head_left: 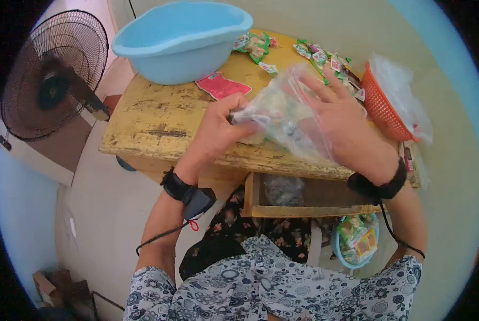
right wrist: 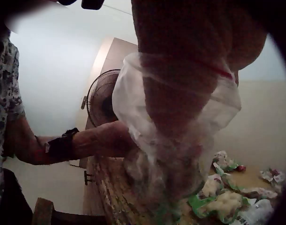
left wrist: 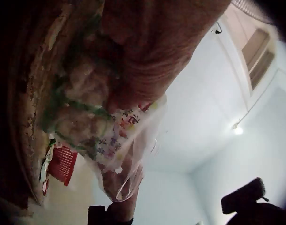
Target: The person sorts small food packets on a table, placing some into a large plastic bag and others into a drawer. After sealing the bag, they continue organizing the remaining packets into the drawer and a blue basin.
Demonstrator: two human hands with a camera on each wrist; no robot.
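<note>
A clear plastic bag [head_left: 282, 109] with a pinkish-red line along its mouth lies tilted over the front of the yellow table. Small green-edged packets [left wrist: 82, 119] show through its plastic in the left wrist view. My left hand [head_left: 218, 128] grips the bag's left side between thumb and fingers. At the mouth is my right hand [head_left: 352, 131], its fingers straight and spread, the thumb side behind the plastic. In the right wrist view the bag's film [right wrist: 129, 93] wraps around part of that hand.
A large blue basin [head_left: 183, 64] stands at the table's back left, beside a flat pink packet [head_left: 223, 85]. Several small packets [head_left: 319, 56] lie behind the bag. A red basket [head_left: 384, 104] leans at right. Below are an open drawer [head_left: 325, 200] and a small blue basket [head_left: 337, 246] of packets.
</note>
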